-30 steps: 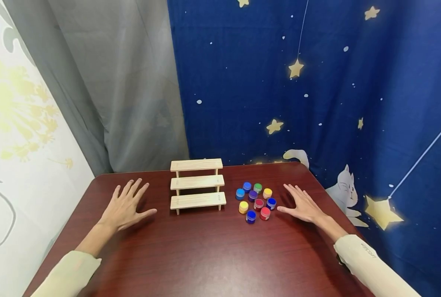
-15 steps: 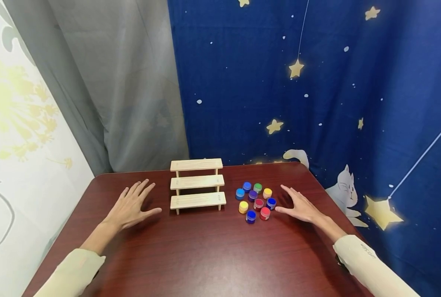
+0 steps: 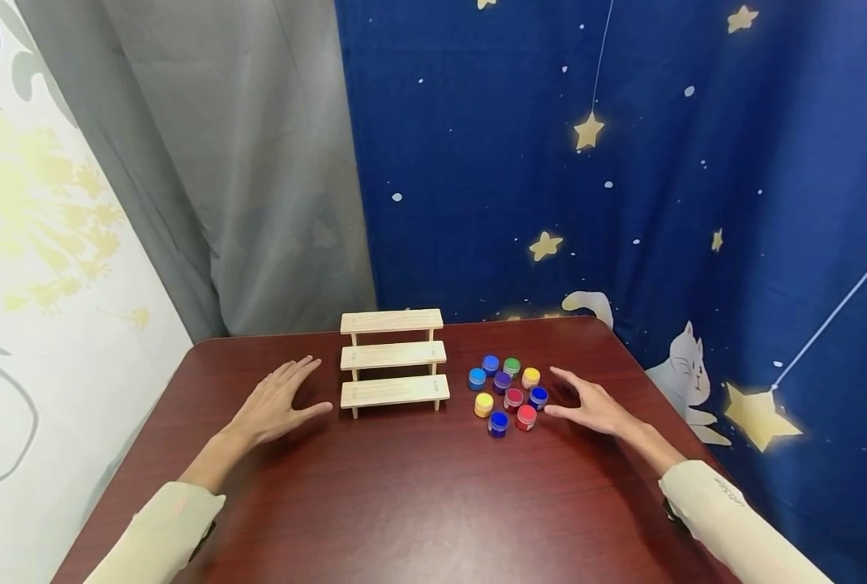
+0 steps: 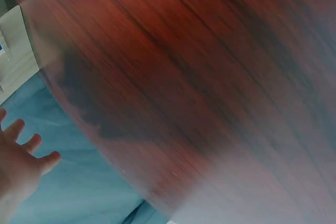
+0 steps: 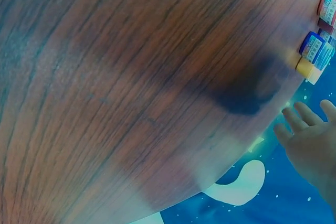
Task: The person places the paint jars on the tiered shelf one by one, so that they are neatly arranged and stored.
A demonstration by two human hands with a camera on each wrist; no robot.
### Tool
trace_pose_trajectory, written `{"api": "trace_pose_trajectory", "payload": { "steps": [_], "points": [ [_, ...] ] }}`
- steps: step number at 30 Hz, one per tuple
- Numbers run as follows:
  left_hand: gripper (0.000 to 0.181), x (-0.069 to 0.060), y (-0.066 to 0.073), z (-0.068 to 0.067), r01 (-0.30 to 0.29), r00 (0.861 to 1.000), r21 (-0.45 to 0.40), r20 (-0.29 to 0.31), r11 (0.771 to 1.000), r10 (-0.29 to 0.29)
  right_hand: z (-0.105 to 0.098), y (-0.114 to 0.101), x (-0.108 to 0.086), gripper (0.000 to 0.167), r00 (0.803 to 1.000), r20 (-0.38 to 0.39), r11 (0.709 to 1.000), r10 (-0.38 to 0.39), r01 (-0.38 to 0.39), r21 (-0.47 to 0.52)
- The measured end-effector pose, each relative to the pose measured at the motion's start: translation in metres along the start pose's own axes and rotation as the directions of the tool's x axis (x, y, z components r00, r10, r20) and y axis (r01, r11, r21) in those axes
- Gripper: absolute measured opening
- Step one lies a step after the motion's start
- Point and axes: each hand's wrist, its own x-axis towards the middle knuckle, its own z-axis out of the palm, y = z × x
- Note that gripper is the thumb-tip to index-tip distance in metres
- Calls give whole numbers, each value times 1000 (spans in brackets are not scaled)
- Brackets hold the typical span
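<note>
A pale wooden three-tier stand [image 3: 393, 355] rests on the dark red table, its steps bare. To its right several small paint jars form a loose cluster, among them a green jar [image 3: 511, 367], a purple jar [image 3: 502, 383] and a red jar [image 3: 525, 418]. My left hand [image 3: 274, 405] hovers left of the stand, fingers extended, thumb pointing towards it without touching. On the other side, my right hand [image 3: 592, 405] is spread just right of the jars, nearest a dark blue jar [image 3: 538, 397]. Neither hand holds anything.
The table [image 3: 418, 495] has rounded back corners. Behind it hang a grey curtain [image 3: 280, 178] and a blue star-patterned curtain [image 3: 469, 178]. A white patterned panel [image 3: 46, 268] borders the left side.
My left hand has moved right, closer to the stand, its fingers drawing nearer together. The right hand has barely shifted. The stand and jars keep their places while the head view moves slightly.
</note>
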Motion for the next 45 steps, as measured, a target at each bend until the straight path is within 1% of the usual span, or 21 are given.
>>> {"api": "trace_pose_trajectory", "payload": {
  "steps": [3,7,11,14,19,25,30,34,39,41,45],
  "points": [
    [89,3,3,1,2,1000,-50,8,999,-2,-1,0,1,83,1000,2,999,-27,27,39],
    [85,4,8,2,22,999,-121,28,992,-19,0,0,0,79,999,0,996,-39,39,81],
    [80,5,11,4,45,998,-195,48,980,-36,3,3,0,76,998,-4,992,-57,58,112],
    [76,7,14,6,60,997,-243,52,968,-49,4,5,1,73,997,-7,987,-76,76,142],
    [71,12,18,9,80,996,-285,57,955,-67,4,4,4,68,994,-14,976,-108,109,191],
    [66,17,20,14,83,996,-331,70,940,-63,5,3,6,64,990,2,963,-141,137,231],
    [65,18,21,19,87,995,-357,83,930,-62,7,4,7,60,990,24,959,-138,128,252],
    [61,19,23,24,79,996,-377,76,923,-54,7,3,9,59,991,32,959,-131,118,256],
    [56,21,24,26,54,997,-386,64,921,-32,9,0,9,57,995,39,969,-87,75,234],
    [56,22,25,26,53,997,-384,64,922,-30,10,0,9,56,997,40,971,-66,55,233],
    [56,22,25,26,59,997,-384,70,922,-35,13,0,10,54,998,49,969,-49,35,246]
  ]
}}
